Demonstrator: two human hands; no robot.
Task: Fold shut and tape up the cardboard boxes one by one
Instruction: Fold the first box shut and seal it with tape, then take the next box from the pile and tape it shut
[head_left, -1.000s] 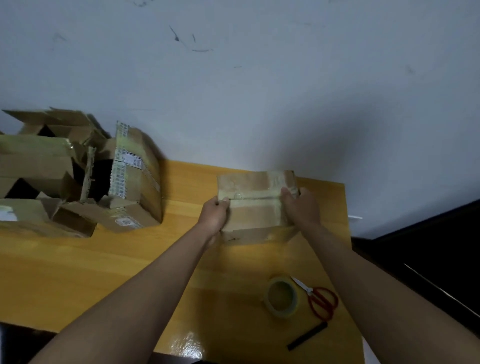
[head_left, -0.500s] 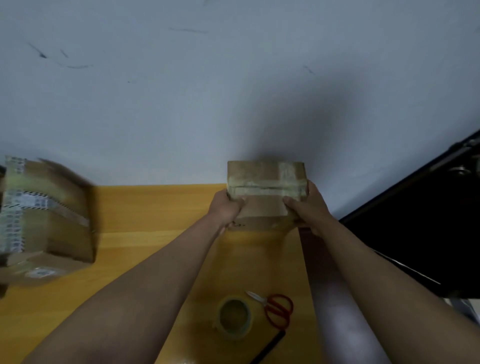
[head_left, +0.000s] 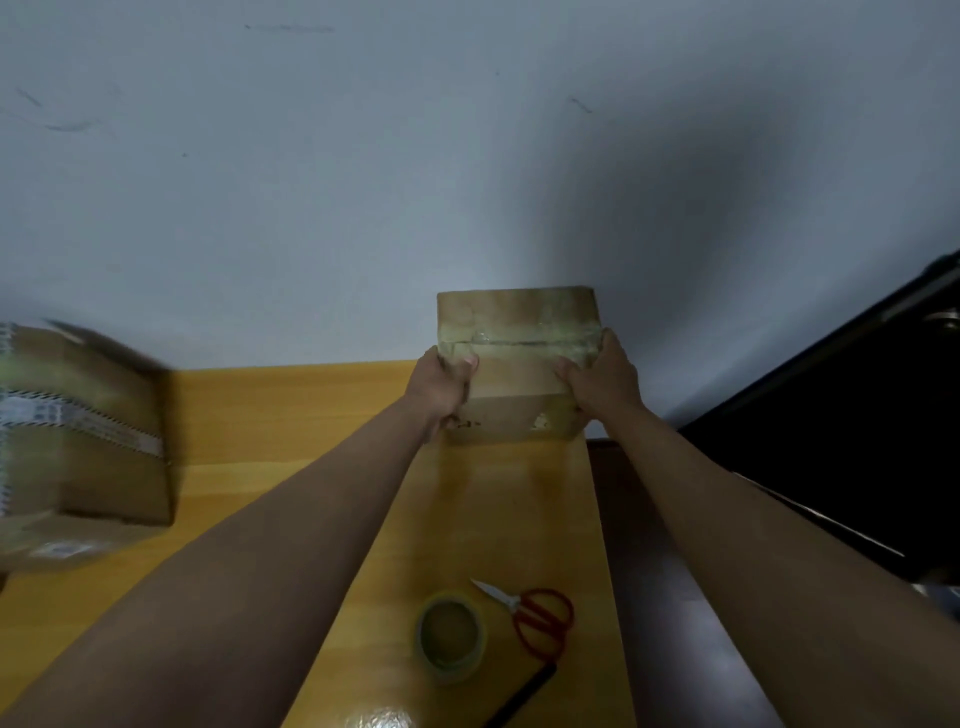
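Note:
A small closed cardboard box (head_left: 517, 384), its top seam covered with clear tape, is at the far right end of the yellow wooden table (head_left: 291, 415). My left hand (head_left: 441, 387) grips its left side with the thumb on top. My right hand (head_left: 600, 376) grips its right side, fingers curled over the top edge. Whether the box rests on the table or hangs just above it I cannot tell. A roll of clear tape (head_left: 451, 635) lies near the front edge, red-handled scissors (head_left: 535, 616) right beside it.
A larger taped cardboard box (head_left: 78, 441) stands at the left, blurred. A black pen (head_left: 522, 696) lies in front of the scissors. The table's right edge runs just past the small box, with dark floor and black furniture (head_left: 857, 441) beyond. A white wall is behind.
Both hands have carried the small box from the middle of the table to its far right end. My view has swung right, so the pile of open boxes is out of sight.

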